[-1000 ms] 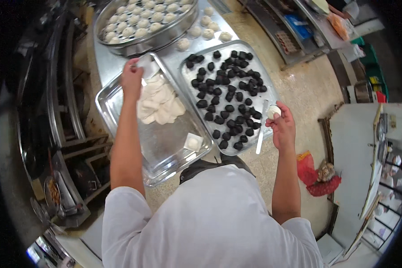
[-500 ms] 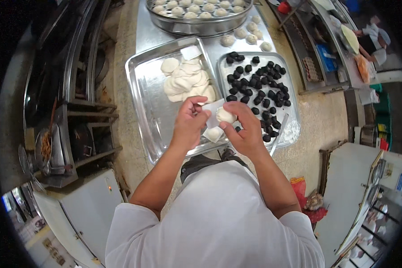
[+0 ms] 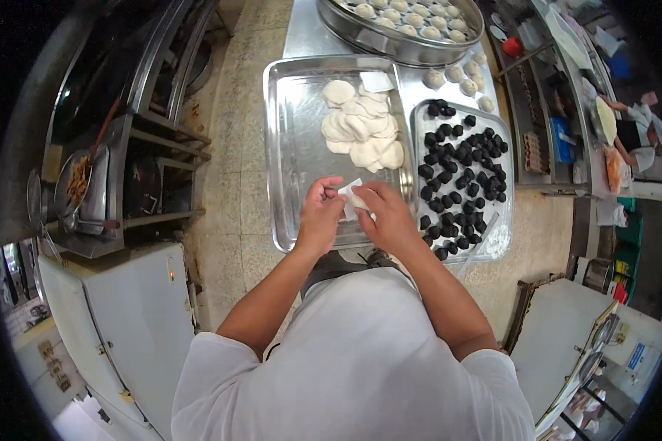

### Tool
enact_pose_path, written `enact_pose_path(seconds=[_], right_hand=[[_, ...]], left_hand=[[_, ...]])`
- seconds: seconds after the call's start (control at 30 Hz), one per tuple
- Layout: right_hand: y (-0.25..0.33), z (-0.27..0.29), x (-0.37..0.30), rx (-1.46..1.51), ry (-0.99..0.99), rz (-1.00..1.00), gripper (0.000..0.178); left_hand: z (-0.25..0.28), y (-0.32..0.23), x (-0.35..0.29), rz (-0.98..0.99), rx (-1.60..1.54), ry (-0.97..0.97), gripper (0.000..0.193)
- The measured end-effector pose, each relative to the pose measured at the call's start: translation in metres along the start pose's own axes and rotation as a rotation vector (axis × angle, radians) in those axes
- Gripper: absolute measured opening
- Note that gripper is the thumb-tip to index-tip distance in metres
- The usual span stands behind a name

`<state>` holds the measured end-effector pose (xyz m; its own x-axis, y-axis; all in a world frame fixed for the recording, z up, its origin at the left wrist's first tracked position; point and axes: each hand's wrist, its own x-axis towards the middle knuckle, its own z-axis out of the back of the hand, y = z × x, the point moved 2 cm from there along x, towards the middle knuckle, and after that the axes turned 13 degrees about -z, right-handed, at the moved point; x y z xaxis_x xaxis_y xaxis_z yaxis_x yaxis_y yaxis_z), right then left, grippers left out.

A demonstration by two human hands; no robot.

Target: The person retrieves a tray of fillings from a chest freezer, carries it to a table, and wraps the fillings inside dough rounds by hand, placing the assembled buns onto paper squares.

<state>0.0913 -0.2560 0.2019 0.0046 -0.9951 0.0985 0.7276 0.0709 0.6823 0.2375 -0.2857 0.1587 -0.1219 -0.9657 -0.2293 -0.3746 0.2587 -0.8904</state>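
- The left hand (image 3: 320,213) and the right hand (image 3: 386,214) are meeting near the middle of the frame, over the lower edge of a large steel tray (image 3: 294,147).
- Both hands are pinching one piece of white dough (image 3: 351,197) between their fingertips, so each grip is narrow and closed on that piece; the dough is sitting between the two hands, just above the tray's lower right corner.
- A pile of flat white dough rounds (image 3: 360,128) is lying in the upper right part of the same tray, well apart from the hands, with a small white square sheet (image 3: 377,80) resting at the tray's top edge.
- A second tray (image 3: 499,239) is standing right of the first, touching or almost touching it, and is carrying many dark filling balls (image 3: 460,165); the nearest of them are lying just beside the right hand.
- A round steel steamer pan (image 3: 360,37) is occupying the top centre of the frame, filled with finished pale buns (image 3: 408,18).
- A few more shaped buns (image 3: 460,73) are sitting on the steel counter between the pan and the tray of dark balls.
- The person's white shirt (image 3: 353,360) is filling the lower middle of the frame, with both bare forearms rising from it toward the hands.
- A metal rack (image 3: 118,169) is standing at the left of the frame.
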Motion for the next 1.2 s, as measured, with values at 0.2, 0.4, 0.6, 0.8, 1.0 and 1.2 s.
enact_pose_path(seconds=[0.2, 0.4, 0.6, 0.8, 1.0, 1.2], right_hand=[[-0.033, -0.053, 0.009, -0.220, 0.149, -0.074, 0.049], [-0.044, -0.038, 0.006, -0.018, 0.155, -0.331, 0.051], [-0.031, -0.055, 0.012, -0.112, 0.089, -0.173, 0.051], [0.006, -0.072, 0.045, -0.430, 0.102, 0.116, 0.056], [-0.020, -0.078, 0.047, -0.511, 0.142, 0.158, 0.057], [-0.047, -0.014, 0.038, -0.050, 0.038, -0.220, 0.051]], left_hand=[[0.053, 0.039, 0.018, 0.052, 0.142, -0.120, 0.047], [0.056, 0.034, 0.022, 0.034, 0.003, 0.019, 0.044], [0.043, 0.037, 0.022, 0.091, -0.066, 0.035, 0.044], [0.054, 0.035, 0.028, -0.030, -0.193, -0.122, 0.046], [0.064, 0.030, 0.026, -0.068, -0.124, -0.245, 0.038], [0.073, 0.022, 0.030, -0.006, 0.217, -0.263, 0.034]])
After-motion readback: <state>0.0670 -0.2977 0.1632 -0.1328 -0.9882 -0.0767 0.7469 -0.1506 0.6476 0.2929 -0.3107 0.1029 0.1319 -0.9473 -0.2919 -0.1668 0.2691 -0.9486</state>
